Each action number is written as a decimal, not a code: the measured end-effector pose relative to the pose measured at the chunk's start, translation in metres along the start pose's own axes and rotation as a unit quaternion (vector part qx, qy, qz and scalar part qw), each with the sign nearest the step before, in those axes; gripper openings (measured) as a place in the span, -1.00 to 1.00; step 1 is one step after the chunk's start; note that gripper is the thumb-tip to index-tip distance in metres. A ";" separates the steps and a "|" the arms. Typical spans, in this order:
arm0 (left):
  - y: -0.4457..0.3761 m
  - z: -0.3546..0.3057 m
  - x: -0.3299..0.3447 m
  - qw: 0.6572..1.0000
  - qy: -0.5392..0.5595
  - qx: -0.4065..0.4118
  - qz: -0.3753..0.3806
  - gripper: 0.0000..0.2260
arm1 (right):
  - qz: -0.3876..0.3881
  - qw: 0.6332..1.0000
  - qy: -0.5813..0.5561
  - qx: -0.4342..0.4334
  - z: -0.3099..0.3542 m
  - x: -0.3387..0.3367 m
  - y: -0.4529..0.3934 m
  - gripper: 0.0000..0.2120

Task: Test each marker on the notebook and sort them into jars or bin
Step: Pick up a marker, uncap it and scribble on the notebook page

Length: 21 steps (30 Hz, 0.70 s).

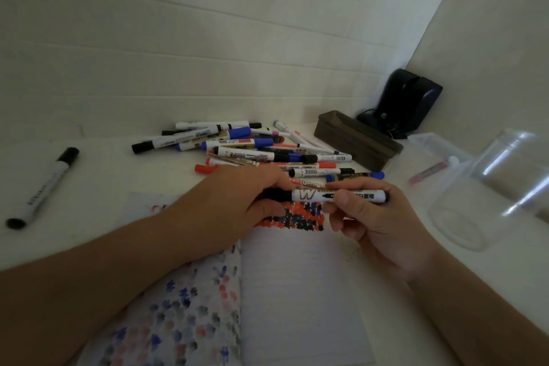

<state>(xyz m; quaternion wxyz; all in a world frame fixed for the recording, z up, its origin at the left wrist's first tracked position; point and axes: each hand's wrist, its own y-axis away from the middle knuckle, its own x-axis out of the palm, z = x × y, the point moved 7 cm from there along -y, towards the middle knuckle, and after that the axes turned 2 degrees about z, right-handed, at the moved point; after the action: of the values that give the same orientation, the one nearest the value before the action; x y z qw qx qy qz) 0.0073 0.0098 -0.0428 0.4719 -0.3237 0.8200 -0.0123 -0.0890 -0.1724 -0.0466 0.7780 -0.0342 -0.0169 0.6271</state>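
A white marker with a black cap (315,195) lies level above the open notebook (300,285). My left hand (237,202) grips its black cap end. My right hand (368,217) pinches the white barrel near the other end. The notebook's top edge carries a patch of red, blue and black test marks (297,218); its left page shows faint bleed-through dots. A pile of several markers (252,148) with black, blue and red caps lies behind my hands. A clear jar (490,196) lies on its side at the right.
A lone black-capped marker (44,187) lies at the far left. A brown bin (356,140) sits at the back right, a dark device (410,101) in the corner behind it. A clear box (436,142) and a pink marker (427,172) lie near the jar.
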 end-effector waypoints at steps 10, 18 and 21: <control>0.000 0.002 -0.004 0.996 0.084 -0.024 -0.030 -0.82 | -0.023 0.997 -0.054 0.058 0.001 0.026 -0.001 -0.90; -0.004 0.014 -0.014 0.998 0.039 -0.006 -0.058 -0.80 | -0.036 0.973 -0.183 0.139 -0.017 0.046 -0.005 -0.93; -0.009 0.013 -0.021 0.995 0.047 -0.004 -0.082 -0.77 | -0.045 0.971 -0.190 0.136 -0.009 0.039 -0.017 -0.82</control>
<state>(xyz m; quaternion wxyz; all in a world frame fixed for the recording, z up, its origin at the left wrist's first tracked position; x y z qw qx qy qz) 0.0290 0.0172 -0.0309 0.4290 -0.3910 0.8119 -0.0633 -0.0633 -0.1386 -0.0551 0.7852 0.1926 -0.0808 0.5830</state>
